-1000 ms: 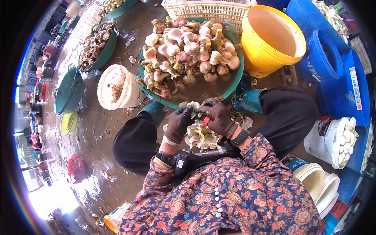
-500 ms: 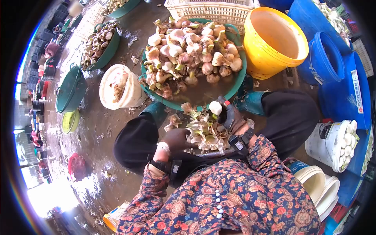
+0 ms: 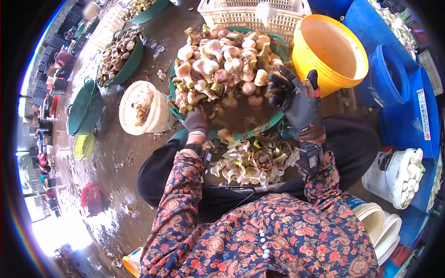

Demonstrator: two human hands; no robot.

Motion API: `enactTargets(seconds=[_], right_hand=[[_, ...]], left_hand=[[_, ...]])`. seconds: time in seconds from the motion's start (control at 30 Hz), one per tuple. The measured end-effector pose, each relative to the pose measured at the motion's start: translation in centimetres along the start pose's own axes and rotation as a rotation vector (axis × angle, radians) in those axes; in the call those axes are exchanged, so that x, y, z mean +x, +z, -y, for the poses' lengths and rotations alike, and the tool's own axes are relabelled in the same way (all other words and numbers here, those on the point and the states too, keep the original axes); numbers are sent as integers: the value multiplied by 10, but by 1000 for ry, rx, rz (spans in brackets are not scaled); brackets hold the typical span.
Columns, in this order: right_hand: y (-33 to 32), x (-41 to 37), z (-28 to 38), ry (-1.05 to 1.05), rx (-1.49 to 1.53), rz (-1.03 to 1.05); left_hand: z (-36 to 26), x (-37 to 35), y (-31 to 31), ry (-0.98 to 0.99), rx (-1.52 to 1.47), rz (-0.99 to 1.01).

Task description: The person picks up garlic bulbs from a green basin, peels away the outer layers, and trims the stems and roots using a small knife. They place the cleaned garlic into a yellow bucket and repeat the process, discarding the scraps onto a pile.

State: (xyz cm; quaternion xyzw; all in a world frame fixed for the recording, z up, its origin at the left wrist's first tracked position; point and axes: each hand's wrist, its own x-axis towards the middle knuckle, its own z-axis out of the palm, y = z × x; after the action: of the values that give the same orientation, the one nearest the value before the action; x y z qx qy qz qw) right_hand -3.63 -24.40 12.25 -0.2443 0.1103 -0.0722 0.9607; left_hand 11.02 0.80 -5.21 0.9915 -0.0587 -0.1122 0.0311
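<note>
Now, at twelve o'clock, garlic bulbs (image 3: 225, 60) fill the green tub (image 3: 278, 45). At its seven o'clock edge the left hand (image 3: 196, 122) dips in, fingers hidden; I can't tell its grip! Over at its four o'clock, the right hand (image 3: 301, 105) spreads wide, palm bare, near the yellow bucket (image 3: 330, 55). Peelings (image 3: 252, 162) pile up at six.

The wet, littered brown floor (image 3: 116, 171) reflects white glare (image 3: 62, 236); dark stacks (image 3: 41, 83), perhaps crates, line the blurred edge.
</note>
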Motion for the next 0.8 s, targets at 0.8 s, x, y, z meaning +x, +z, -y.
enactTargets(seconds=[0.8], right_hand=[[-81,-44,-111,162,-1055,-72]], left_hand=[[-48,-145,-86,564,-730,305]])
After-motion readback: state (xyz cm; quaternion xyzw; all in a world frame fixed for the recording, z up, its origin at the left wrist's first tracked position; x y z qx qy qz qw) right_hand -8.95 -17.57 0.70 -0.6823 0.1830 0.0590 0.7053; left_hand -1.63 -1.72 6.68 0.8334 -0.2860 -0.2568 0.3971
